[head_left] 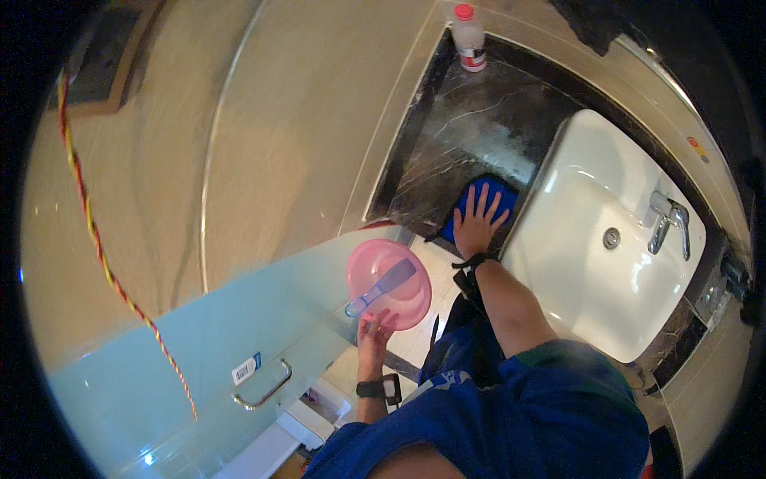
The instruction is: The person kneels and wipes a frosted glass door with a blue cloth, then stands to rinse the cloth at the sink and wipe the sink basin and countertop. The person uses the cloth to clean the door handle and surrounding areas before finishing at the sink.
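One pink basin (419, 299) with blue scraper (391, 279) is at frame centre, its rim gripped by the left hand (373, 334); right of centre, the right hand (474, 230), fingers spread wide, lies flat on a blue cloth (459, 198).

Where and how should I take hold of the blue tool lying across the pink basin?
Probably by its narrow handle, pinched from above: that end reaches the rim at the lower left, while the broad flat head lies over the inside of the pink basin. The left hand grips the rim close by, so pinch slightly inward of it.
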Demonstrator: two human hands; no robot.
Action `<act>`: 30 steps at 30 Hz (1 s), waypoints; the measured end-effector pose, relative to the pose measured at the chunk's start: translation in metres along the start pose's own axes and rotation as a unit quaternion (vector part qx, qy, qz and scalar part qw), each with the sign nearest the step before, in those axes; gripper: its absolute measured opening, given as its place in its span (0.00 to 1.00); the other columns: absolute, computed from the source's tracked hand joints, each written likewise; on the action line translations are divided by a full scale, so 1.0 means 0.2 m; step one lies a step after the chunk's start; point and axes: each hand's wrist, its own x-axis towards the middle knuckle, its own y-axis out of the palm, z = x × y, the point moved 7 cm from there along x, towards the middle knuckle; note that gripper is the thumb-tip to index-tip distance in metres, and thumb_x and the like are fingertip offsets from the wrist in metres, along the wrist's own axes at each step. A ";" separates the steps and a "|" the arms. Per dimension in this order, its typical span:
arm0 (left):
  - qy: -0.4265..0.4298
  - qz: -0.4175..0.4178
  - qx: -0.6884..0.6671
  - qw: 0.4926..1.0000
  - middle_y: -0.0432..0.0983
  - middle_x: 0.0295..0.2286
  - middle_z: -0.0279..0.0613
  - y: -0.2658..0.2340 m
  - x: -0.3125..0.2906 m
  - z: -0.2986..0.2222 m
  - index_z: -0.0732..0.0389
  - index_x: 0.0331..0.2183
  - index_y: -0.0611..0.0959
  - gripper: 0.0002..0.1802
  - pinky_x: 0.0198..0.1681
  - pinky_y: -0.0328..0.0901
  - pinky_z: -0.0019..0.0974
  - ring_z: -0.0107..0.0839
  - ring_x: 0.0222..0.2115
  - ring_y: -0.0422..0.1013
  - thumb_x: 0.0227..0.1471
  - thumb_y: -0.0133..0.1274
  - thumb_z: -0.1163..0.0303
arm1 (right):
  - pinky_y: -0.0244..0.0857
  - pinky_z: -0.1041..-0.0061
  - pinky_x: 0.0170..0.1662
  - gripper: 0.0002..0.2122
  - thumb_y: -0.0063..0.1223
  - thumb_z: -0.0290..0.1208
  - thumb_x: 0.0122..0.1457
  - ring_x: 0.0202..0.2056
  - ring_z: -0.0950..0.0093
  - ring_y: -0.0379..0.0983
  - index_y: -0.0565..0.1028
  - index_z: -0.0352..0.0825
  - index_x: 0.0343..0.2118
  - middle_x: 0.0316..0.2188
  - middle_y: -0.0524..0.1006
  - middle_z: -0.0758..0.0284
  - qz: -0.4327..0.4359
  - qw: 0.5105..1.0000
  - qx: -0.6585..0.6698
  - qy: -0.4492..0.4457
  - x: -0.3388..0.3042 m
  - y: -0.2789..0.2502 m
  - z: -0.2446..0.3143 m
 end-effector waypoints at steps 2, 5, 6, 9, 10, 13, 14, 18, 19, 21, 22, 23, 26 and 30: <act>0.011 0.009 0.011 1.000 0.72 0.44 0.53 0.03 0.01 -0.02 0.56 0.37 0.69 0.06 0.44 0.70 0.41 0.51 0.45 0.71 0.58 0.48 0.69 | 0.26 0.37 0.59 0.30 0.38 0.48 0.60 0.65 0.51 0.34 0.51 0.43 0.64 0.66 0.41 0.62 -0.114 0.993 -0.030 0.001 0.23 -0.06 -0.07; 0.012 0.039 0.013 0.999 0.71 0.44 0.54 0.08 0.02 0.00 0.55 0.36 0.69 0.05 0.42 0.70 0.40 0.51 0.44 0.71 0.58 0.48 0.69 | 0.27 0.35 0.58 0.29 0.38 0.48 0.60 0.64 0.49 0.36 0.54 0.42 0.63 0.65 0.45 0.60 -0.162 0.979 -0.041 0.115 0.68 -0.08 -0.23; 0.009 0.044 0.017 0.999 0.71 0.44 0.54 0.08 0.03 0.00 0.55 0.36 0.68 0.05 0.41 0.70 0.40 0.51 0.44 0.71 0.58 0.48 0.69 | 0.27 0.34 0.58 0.29 0.38 0.48 0.60 0.64 0.48 0.37 0.54 0.42 0.63 0.65 0.46 0.59 -0.210 0.964 -0.034 0.158 0.80 -0.12 -0.26; -0.018 0.021 0.052 0.998 0.70 0.45 0.53 0.07 0.04 0.04 0.55 0.37 0.68 0.07 0.39 0.71 0.38 0.52 0.42 0.72 0.58 0.48 0.67 | 0.29 0.35 0.58 0.29 0.34 0.50 0.61 0.64 0.49 0.39 0.53 0.42 0.63 0.65 0.48 0.61 -0.130 0.976 -0.091 0.146 1.17 -0.14 -0.21; -0.033 0.002 0.061 0.998 0.70 0.44 0.53 0.06 0.05 0.06 0.55 0.38 0.68 0.07 0.39 0.70 0.38 0.52 0.42 0.72 0.59 0.47 0.67 | 0.29 0.35 0.58 0.29 0.35 0.49 0.60 0.64 0.50 0.39 0.54 0.42 0.62 0.65 0.48 0.62 -0.161 0.980 -0.083 0.084 1.21 -0.17 -0.12; -0.031 -0.012 0.085 0.996 0.71 0.44 0.53 0.07 0.05 0.03 0.56 0.39 0.68 0.09 0.39 0.70 0.39 0.51 0.42 0.72 0.59 0.47 0.65 | 0.28 0.37 0.60 0.28 0.39 0.47 0.58 0.65 0.55 0.39 0.58 0.43 0.61 0.65 0.50 0.66 -0.164 0.981 -0.089 -0.058 1.13 -0.19 0.09; -0.031 -0.020 0.099 0.994 0.71 0.44 0.53 0.08 0.03 0.01 0.56 0.39 0.68 0.09 0.39 0.71 0.39 0.51 0.42 0.72 0.59 0.47 0.65 | 0.28 0.39 0.60 0.27 0.39 0.47 0.59 0.65 0.56 0.39 0.58 0.43 0.61 0.65 0.50 0.67 -0.102 0.986 -0.056 -0.116 1.06 -0.14 0.16; -0.003 0.005 0.065 0.998 0.72 0.44 0.51 0.19 0.05 -0.09 0.57 0.39 0.68 0.09 0.39 0.71 0.38 0.50 0.43 0.72 0.58 0.48 0.67 | 0.27 0.42 0.62 0.26 0.39 0.47 0.59 0.64 0.59 0.42 0.61 0.45 0.60 0.63 0.53 0.69 -0.008 0.944 -0.013 -0.329 0.84 -0.02 0.33; 0.010 -0.001 0.064 0.998 0.71 0.44 0.51 0.22 0.05 -0.11 0.56 0.38 0.69 0.08 0.38 0.71 0.37 0.50 0.43 0.72 0.58 0.49 0.67 | 0.27 0.43 0.62 0.25 0.40 0.47 0.59 0.64 0.59 0.42 0.62 0.46 0.59 0.63 0.54 0.69 -0.023 0.939 -0.005 -0.343 0.84 -0.02 0.33; 0.006 -0.012 0.069 0.998 0.71 0.44 0.51 0.25 0.05 -0.14 0.56 0.37 0.69 0.07 0.38 0.71 0.36 0.51 0.43 0.72 0.58 0.49 0.67 | 0.29 0.42 0.62 0.24 0.40 0.48 0.59 0.64 0.60 0.44 0.64 0.47 0.58 0.62 0.56 0.71 -0.057 0.947 -0.028 -0.314 0.94 -0.05 0.25; 0.007 -0.016 0.067 0.998 0.70 0.45 0.52 0.26 0.05 -0.14 0.56 0.37 0.69 0.07 0.38 0.71 0.36 0.51 0.43 0.72 0.58 0.49 0.67 | 0.29 0.41 0.61 0.24 0.40 0.49 0.59 0.64 0.60 0.44 0.63 0.47 0.58 0.62 0.56 0.71 -0.077 0.962 -0.015 -0.263 1.03 -0.07 0.17; 0.010 0.001 0.064 0.998 0.70 0.45 0.52 0.28 0.05 -0.14 0.55 0.36 0.69 0.07 0.37 0.71 0.36 0.51 0.43 0.72 0.58 0.49 0.67 | 0.29 0.40 0.61 0.24 0.39 0.49 0.59 0.63 0.60 0.44 0.63 0.48 0.58 0.62 0.55 0.70 -0.128 0.970 -0.030 -0.205 1.11 -0.12 0.09; 0.009 0.020 0.059 0.998 0.70 0.45 0.53 0.28 0.05 -0.12 0.55 0.36 0.68 0.06 0.36 0.72 0.36 0.51 0.44 0.72 0.58 0.48 0.67 | 0.29 0.38 0.60 0.25 0.38 0.50 0.60 0.64 0.58 0.43 0.60 0.51 0.60 0.63 0.55 0.70 -0.110 0.990 -0.076 -0.049 1.23 -0.16 -0.20; 0.015 0.036 0.053 0.998 0.70 0.46 0.53 0.25 0.04 -0.10 0.55 0.36 0.68 0.05 0.35 0.73 0.35 0.52 0.43 0.72 0.58 0.47 0.68 | 0.31 0.38 0.60 0.26 0.36 0.51 0.61 0.64 0.55 0.42 0.57 0.50 0.62 0.65 0.50 0.67 -0.198 0.971 -0.113 0.073 1.10 -0.29 -0.41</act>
